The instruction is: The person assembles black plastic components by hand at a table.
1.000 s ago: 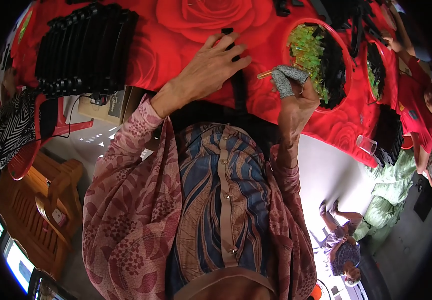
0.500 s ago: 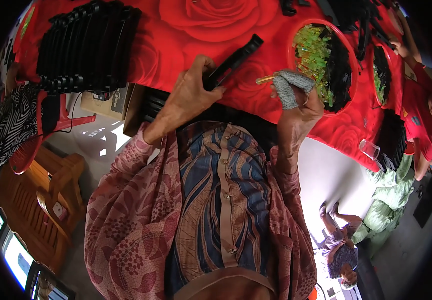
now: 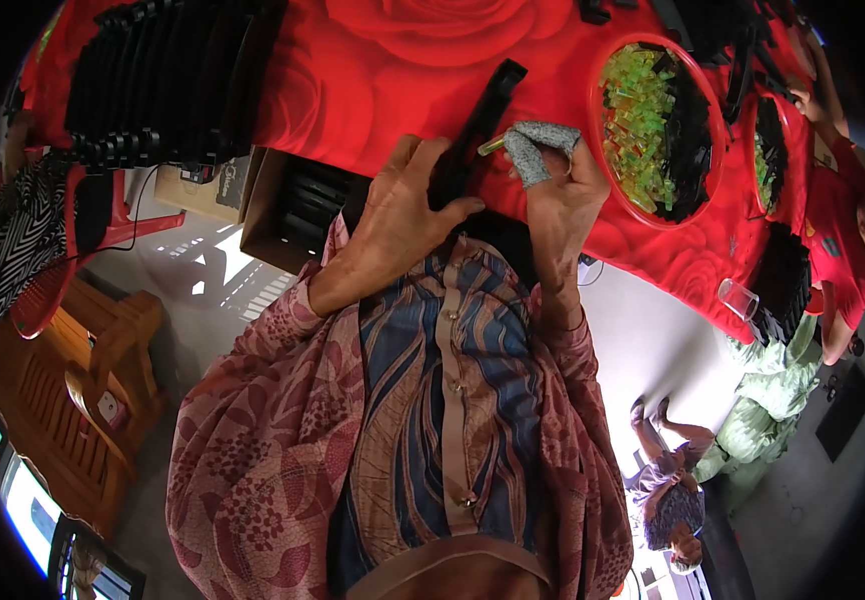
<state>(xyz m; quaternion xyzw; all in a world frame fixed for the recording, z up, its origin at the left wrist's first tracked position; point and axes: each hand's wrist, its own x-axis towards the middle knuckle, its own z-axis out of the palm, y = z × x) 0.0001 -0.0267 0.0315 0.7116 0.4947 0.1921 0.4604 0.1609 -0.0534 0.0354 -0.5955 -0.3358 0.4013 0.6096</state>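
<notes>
We take this for small workshop in homelike room: rose-patterned table (image 3: 383, 112), rows of black parts (image 3: 178, 80), basin (image 3: 722, 150) of green pieces (image 3: 638, 125), co-worker (image 3: 841, 240), pale sacks (image 3: 768, 400), wooden seat (image 3: 43, 385).

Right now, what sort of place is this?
Probably a small workshop, possibly in a home: similar black parts lined up on a rose-print tablecloth, a red tub of green and black pieces, and slatted wooden furniture.

Head-worn fisheye, facing down over your body.
You look through the left of two side-by-side head cameras, close above the fingers (image 3: 425, 163) of your left hand (image 3: 393, 215) and right hand (image 3: 563, 190); your shirt (image 3: 498, 340) fills the lower middle, the table (image 3: 353, 120) spans the top, the floor (image 3: 653, 340) shows at either side, and straight edges bend toward the dark rim.
</notes>
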